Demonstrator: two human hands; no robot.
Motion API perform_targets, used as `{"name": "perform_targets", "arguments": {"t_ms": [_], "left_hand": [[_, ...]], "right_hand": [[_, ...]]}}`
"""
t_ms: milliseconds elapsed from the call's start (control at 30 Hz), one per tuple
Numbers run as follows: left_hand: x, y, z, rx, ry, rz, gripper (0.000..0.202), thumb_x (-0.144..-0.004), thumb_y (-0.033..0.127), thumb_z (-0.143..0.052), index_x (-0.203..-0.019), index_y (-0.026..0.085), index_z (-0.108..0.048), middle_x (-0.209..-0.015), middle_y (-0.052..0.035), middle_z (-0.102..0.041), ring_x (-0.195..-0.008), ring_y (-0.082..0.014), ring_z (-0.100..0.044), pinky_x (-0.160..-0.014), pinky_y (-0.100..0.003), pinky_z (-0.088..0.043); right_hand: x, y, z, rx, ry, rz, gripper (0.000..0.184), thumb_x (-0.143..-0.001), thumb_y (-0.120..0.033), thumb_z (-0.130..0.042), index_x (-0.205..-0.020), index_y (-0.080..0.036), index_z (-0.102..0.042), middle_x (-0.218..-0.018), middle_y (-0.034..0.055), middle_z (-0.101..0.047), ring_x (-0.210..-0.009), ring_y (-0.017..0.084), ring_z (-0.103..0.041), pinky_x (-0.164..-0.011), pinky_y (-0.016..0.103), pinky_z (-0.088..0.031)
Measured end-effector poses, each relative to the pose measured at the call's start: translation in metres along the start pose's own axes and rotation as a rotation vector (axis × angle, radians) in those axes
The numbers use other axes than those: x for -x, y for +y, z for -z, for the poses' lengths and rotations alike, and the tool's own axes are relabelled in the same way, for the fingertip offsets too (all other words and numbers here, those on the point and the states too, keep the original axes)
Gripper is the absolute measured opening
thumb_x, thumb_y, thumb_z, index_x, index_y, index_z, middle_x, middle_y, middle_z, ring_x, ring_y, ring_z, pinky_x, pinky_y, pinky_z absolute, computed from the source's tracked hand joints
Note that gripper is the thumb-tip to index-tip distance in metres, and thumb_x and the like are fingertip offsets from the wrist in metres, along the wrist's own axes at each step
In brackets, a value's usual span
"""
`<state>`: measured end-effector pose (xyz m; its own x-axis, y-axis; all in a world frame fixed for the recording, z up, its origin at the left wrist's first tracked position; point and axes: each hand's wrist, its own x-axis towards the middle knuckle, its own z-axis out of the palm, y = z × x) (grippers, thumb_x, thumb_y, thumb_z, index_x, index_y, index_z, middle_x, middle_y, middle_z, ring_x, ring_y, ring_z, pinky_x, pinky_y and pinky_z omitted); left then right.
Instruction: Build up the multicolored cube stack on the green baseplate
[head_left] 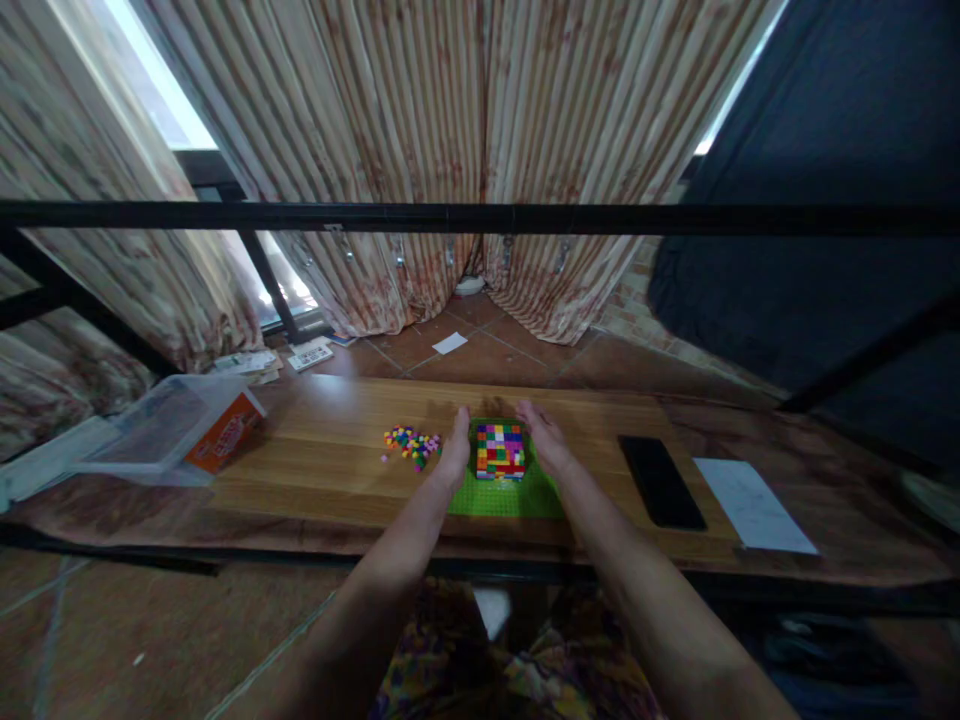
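A multicoloured block of toy building bricks point(500, 452) stands on a green baseplate point(506, 502) in front of me. My left hand point(455, 447) is at the left side of the brick block, held edge-on with fingers stretched forward. On the opposite side is my right hand point(544, 437), its fingers also extended and pointing away from me. Both palms face the block from either side; I cannot tell whether they touch the baseplate's edges. Just left of my left hand lies a pile of loose small bricks point(411, 445) in mixed colours.
The wooden board point(322, 470) bears all of this. A black phone-like slab point(661, 482) and a white paper sheet point(754, 505) lie to the right. A clear plastic box point(169, 425) with an orange label stands at the left. A black rail point(480, 218) crosses beyond.
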<state>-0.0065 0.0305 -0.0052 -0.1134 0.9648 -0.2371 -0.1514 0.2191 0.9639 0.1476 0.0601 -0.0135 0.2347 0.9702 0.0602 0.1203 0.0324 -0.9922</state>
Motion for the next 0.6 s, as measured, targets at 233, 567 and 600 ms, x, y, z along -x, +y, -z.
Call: {"name": "perform_targets", "arguments": {"t_ms": [233,567,600], "left_hand": [[-0.008,-0.006,-0.021,-0.225,0.048,-0.169,0.055,-0.095,0.052,-0.028,-0.119,0.015,-0.062,-0.121,-0.0112,-0.067,-0.116,-0.0211,-0.059,-0.103,-0.034,-0.042],[-0.003,-0.003,-0.025,-0.484,0.120,-0.271,0.048,-0.097,0.044,-0.028,-0.109,0.013,-0.063,-0.106,-0.0144,-0.069,-0.102,-0.0233,-0.063,-0.094,-0.036,-0.046],[-0.002,-0.003,-0.025,-0.473,0.119,-0.267,0.048,-0.097,0.045,-0.029,-0.108,0.013,-0.063,-0.107,-0.0150,-0.069,-0.104,-0.0240,-0.063,-0.095,-0.037,-0.045]], "right_hand": [[0.009,0.017,-0.022,0.009,-0.107,-0.012,0.052,-0.088,-0.063,-0.039,-0.099,-0.022,-0.070,-0.106,0.0072,-0.073,-0.101,0.019,-0.067,-0.092,0.034,-0.050],[0.010,0.014,-0.018,0.126,-0.137,-0.012,0.041,-0.089,-0.055,-0.046,-0.088,-0.024,-0.072,-0.103,0.0061,-0.073,-0.103,0.020,-0.064,-0.101,0.036,-0.042],[0.010,0.013,-0.018,0.119,-0.134,-0.016,0.041,-0.088,-0.056,-0.048,-0.087,-0.023,-0.072,-0.101,0.0062,-0.074,-0.103,0.021,-0.065,-0.100,0.036,-0.042]]}}
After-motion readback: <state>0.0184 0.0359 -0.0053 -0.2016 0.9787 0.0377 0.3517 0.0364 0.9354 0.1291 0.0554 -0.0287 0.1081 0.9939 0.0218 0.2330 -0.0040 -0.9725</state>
